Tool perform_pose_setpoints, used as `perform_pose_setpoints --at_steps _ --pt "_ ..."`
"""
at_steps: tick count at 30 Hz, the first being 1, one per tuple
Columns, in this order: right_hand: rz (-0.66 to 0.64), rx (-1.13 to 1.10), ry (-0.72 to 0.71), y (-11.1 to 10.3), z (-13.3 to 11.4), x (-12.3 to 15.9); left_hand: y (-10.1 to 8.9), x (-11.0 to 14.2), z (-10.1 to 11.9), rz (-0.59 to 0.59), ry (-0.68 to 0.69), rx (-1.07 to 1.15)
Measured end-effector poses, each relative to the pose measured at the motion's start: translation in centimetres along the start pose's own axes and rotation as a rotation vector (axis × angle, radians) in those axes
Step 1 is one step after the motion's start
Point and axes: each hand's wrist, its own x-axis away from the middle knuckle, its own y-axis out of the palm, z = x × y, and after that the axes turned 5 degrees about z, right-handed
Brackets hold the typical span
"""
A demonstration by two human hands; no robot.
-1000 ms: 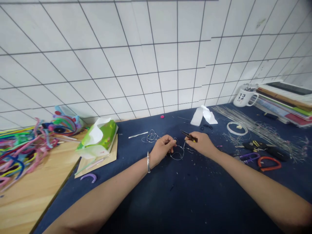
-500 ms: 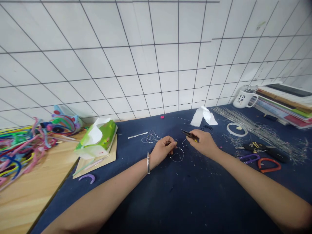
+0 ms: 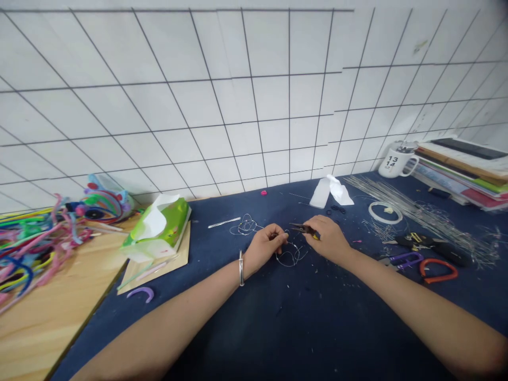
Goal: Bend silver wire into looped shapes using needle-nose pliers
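My left hand [image 3: 265, 246], with a silver bangle [image 3: 241, 268] on the wrist, is closed in a pinch on a thin silver wire loop [image 3: 289, 257] that lies on the dark blue cloth [image 3: 301, 323]. My right hand [image 3: 328, 238] is closed round small pliers [image 3: 300, 228] with yellow-and-black handles. The pliers' tips point left and meet the wire just beside my left fingertips. A second tangle of wire [image 3: 245, 226] lies a little to the left of my left hand.
A green tissue pack [image 3: 159, 226] rests on a board at the left, with a heap of coloured pipe cleaners [image 3: 35, 241] beyond. Straight wires [image 3: 416, 209], a tape ring [image 3: 384, 211], other tools [image 3: 424, 251], a mug [image 3: 395, 160] and stacked books [image 3: 464, 164] fill the right.
My right hand has shifted left and down, bringing the pliers' tips onto the wire by my left fingers. The wire loop has changed shape slightly. The view has tilted a little.
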Motion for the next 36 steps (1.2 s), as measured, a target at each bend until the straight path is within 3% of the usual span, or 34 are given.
perform_pose_setpoints --at_steps 5,9,12,17,23,36 --pt "0.019 -0.049 0.076 0.4 -0.3 0.3 0.0 0.0 0.1 -0.005 -0.006 0.015" --pt "-0.018 -0.078 0.086 0.5 -0.6 0.4 -0.1 0.0 0.1 -0.015 -0.008 0.017" --pt "0.024 -0.084 0.077 0.3 -0.7 0.4 -0.1 0.0 0.1 -0.023 0.000 0.015" --pt "0.083 -0.075 -0.002 0.2 -0.8 0.6 -0.1 0.0 0.0 -0.024 -0.002 0.010" --pt "-0.033 0.002 -0.170 0.4 -1.3 0.8 -0.1 -0.1 -0.2 -0.020 -0.002 -0.014" --pt "-0.002 0.012 -0.210 1.1 -1.0 1.0 0.0 -0.1 -0.3 -0.032 0.009 -0.057"
